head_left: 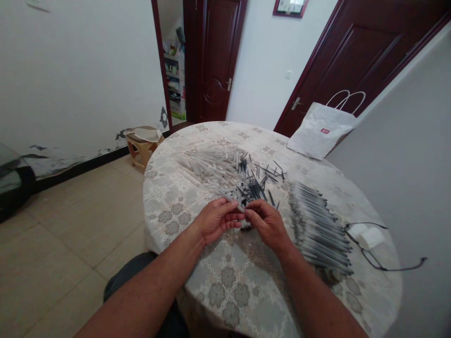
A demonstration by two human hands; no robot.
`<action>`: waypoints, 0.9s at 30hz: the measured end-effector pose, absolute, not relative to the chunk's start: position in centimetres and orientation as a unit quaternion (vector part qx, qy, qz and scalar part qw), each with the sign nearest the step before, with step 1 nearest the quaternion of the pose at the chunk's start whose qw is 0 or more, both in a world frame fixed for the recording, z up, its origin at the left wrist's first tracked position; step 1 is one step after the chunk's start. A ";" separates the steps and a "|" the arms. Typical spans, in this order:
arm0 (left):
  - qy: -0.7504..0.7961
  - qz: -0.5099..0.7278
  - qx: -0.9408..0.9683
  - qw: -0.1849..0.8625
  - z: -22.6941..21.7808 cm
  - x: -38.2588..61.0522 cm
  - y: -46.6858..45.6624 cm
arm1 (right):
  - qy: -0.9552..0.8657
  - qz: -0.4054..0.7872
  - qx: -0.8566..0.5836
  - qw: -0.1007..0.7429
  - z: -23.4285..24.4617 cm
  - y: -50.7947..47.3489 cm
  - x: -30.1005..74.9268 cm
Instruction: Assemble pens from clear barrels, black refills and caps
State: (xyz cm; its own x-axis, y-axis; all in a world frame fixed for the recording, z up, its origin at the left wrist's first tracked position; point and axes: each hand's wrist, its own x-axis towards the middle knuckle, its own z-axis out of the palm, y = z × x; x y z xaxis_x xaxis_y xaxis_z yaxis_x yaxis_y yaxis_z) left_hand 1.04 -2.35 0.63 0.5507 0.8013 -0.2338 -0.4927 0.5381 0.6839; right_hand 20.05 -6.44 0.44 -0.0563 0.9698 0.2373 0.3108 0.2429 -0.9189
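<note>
My left hand (219,218) holds a slim, pale pen barrel (228,198) between thumb and fingers, pointing away to the upper left. At the barrel's near end, the thumb and fingers of my right hand (268,223) are pinched together. Any small part between those fingertips is hidden. Just beyond both hands lies a loose heap of whitish pen barrels (211,164). Thin black sticks (256,188), which look like pen inserts, are scattered at its right side. To the right of my right hand, many grey pens with dark tips (320,227) lie side by side in a stack.
A patterned cloth covers the round table (172,216). Black-framed glasses (369,256) and a white object (371,238) lie at the right edge. A white paper bag (319,131) stands at the back right. A tan stool (141,148) is on the floor at left.
</note>
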 end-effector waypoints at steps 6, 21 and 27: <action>0.289 0.473 0.208 0.806 1.5 0.6 -1.3 | -0.680 0.190 -0.595 0.384 2.7 -6.1 23.3; 0.323 0.541 0.192 0.753 1.7 0.2 -0.7 | -0.790 0.067 -0.605 0.077 2.3 -6.3 24.4; 0.321 0.546 0.197 0.749 1.9 0.1 -0.7 | -0.782 0.093 -0.615 0.037 2.6 -6.8 25.0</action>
